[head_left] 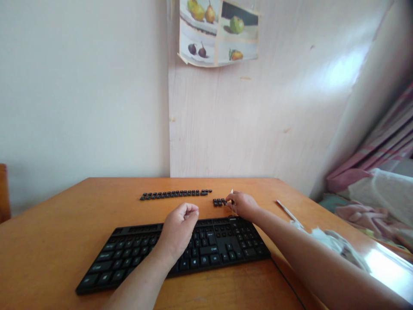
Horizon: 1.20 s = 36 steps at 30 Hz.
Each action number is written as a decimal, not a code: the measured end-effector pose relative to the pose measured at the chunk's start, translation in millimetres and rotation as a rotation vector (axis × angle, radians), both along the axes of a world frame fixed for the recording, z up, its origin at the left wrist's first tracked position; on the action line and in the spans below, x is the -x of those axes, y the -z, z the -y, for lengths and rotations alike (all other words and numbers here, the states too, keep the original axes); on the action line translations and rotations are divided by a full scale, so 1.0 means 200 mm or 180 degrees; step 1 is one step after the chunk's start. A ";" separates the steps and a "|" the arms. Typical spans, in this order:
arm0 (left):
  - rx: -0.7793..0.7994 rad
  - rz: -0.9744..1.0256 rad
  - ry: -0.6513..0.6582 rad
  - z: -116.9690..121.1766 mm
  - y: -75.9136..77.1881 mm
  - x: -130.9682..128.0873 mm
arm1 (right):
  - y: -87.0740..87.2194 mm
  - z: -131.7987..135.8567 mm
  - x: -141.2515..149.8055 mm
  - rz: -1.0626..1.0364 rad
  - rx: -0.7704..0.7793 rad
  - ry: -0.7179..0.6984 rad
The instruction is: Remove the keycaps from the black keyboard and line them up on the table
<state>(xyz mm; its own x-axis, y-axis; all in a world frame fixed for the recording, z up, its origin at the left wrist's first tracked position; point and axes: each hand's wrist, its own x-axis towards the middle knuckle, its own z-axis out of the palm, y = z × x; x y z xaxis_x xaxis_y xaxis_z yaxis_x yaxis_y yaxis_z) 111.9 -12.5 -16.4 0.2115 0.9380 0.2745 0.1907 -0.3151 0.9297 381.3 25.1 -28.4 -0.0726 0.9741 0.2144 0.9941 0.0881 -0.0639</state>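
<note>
A black keyboard (222, 254) lies across the front of the table, with bare slots along its upper edge. My left hand (179, 228) hovers over its middle, fingers curled closed; whatever they might hold is hidden. Beyond the keyboard's upper right, my right hand (242, 205) pinches a thin, pale wire-like tool (234, 210), perhaps a keycap puller. A dark bit shows at those fingertips. Just left of them sits a small group of black keycaps (219, 202). Farther back runs a long double row of keycaps (174, 194).
The wooden table (41, 232) meets the wall at its back edge. Right of my right forearm lie a white pen-like stick (290, 214) and crumpled whitish plastic (335, 245). A cable (285, 280) leaves the keyboard's right side. Cloth (371, 215) is piled beyond the table's right edge.
</note>
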 end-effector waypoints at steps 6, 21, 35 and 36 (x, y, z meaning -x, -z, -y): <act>0.0039 0.0018 0.0002 0.01 0.00 0.00 | 0.00 -0.01 0.00 0.0084 0.0100 0.0024; -0.0009 -0.0040 -0.0013 0.01 0.00 -0.01 | 0.00 -0.02 0.01 0.0154 0.0092 0.0049; 0.0008 -0.0059 0.0015 0.01 0.00 -0.01 | 0.01 -0.02 0.00 0.0167 0.0073 0.0058; 0.0003 -0.0066 0.0014 0.01 0.00 -0.01 | 0.01 -0.02 0.00 0.0167 0.0071 0.0065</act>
